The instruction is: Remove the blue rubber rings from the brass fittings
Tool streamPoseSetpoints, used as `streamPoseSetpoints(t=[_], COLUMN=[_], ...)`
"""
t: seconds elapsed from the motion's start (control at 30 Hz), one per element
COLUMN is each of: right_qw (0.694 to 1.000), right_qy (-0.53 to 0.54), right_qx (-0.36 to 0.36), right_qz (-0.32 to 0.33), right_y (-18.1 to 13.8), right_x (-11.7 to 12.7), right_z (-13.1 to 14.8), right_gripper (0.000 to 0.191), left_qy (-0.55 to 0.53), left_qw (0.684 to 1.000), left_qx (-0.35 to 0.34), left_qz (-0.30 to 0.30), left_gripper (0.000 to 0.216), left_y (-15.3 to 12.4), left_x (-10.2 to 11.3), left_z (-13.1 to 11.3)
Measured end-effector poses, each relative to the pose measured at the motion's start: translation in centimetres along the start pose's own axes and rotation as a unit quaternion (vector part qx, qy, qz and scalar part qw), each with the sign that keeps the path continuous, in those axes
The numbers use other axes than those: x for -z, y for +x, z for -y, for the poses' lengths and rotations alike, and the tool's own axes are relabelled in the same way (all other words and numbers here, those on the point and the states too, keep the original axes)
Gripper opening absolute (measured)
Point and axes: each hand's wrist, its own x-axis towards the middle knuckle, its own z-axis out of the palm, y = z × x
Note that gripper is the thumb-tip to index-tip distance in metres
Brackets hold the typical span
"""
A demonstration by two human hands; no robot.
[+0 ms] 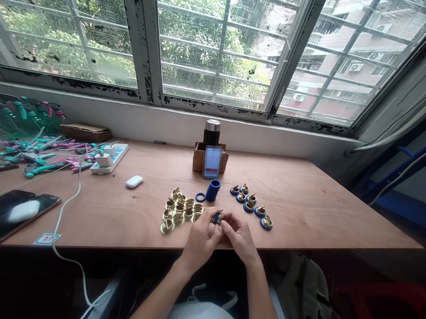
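Left hand (203,238) and right hand (239,235), fingers curled, together pinch a small brass fitting with blue ring (216,218) at lower centre.

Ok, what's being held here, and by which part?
The left hand and right hand hold a small brass piece with a blue ring by its edges, between their fingertips; fingers partly hide it.

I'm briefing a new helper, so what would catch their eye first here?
The left hand and right hand, at the table's front edge, pinch a small brass fitting with blue on it. Bare brass fittings lie to their left, blue-ringed fittings to their right, and a stack of blue rings beyond. A barred window fills the background.
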Motion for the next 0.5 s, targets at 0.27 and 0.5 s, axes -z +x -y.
streamPoseSetpoints(t=[0.27,0.5], right_qw=[1.000,0.994], right_qy=[0.023,0.074], right_qx=[-0.016,0.010], right_qz=[-0.010,-0.086], right_y=[-0.08,0.04], right_x=[-0.03,0.50], right_z=[0.35,-0.18], right_gripper=[0.017,0.019], left_qy=[-0.002,-0.022], left_qw=[0.999,0.993], left_qx=[-0.020,0.000], left_qz=[-0.038,-0.114], left_gripper=[0.033,0.028], left_y=[-0.24,-0.34], left_x=[-0.43,-0.70], left_z=[0.35,0.03])
